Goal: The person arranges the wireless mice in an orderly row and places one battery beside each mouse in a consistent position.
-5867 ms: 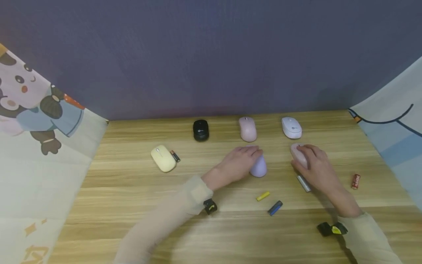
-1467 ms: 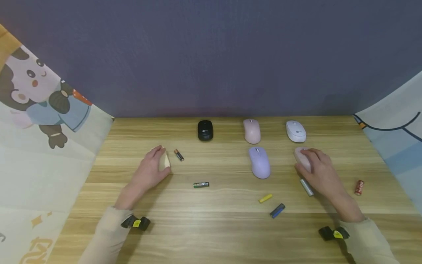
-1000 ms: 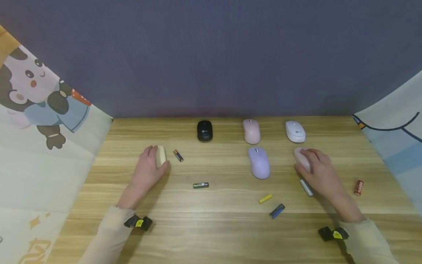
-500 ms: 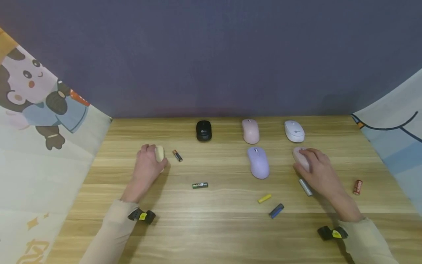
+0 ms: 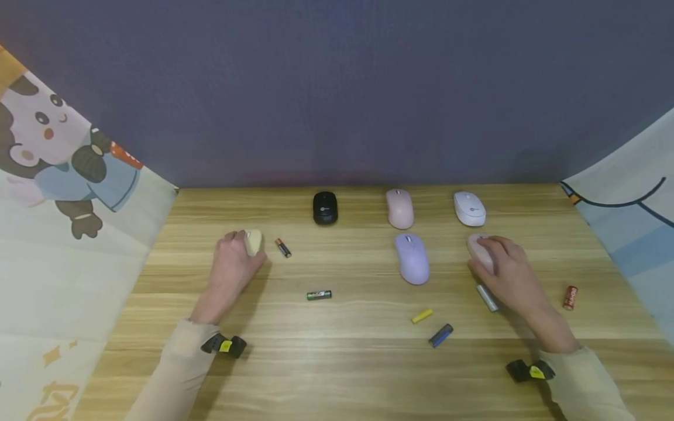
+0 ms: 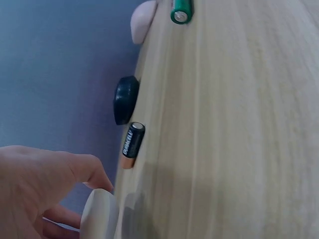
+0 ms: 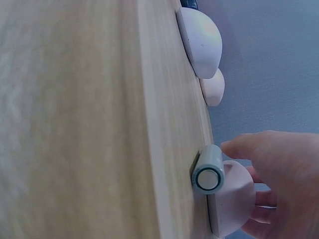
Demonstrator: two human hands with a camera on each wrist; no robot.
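My left hand (image 5: 231, 266) grips a pale yellow computer mouse (image 5: 254, 241) at the left of the table, thumb on its near right side. A copper-and-black battery (image 5: 283, 248) lies just right of that mouse. On the right, my right hand (image 5: 508, 272) holds a pale pink mouse (image 5: 479, 251) with its fingers over the top and thumb at the left side. Close below it lies a silver battery (image 5: 487, 298), which the right wrist view shows end-on in front of the mouse. A purple mouse (image 5: 412, 259) stands between the hands, untouched.
Along the back edge stand a black mouse (image 5: 325, 208), another pink mouse (image 5: 399, 209) and a white mouse (image 5: 470, 209). Loose batteries lie nearer: a green one (image 5: 319, 295), a yellow one (image 5: 422, 316), a blue one (image 5: 440, 335) and a red one (image 5: 570, 297).
My left hand has left the purple mouse for the yellow one, which has turned and shifted slightly left. The green battery now lies uncovered on the table. My right hand has stayed on its pink mouse.
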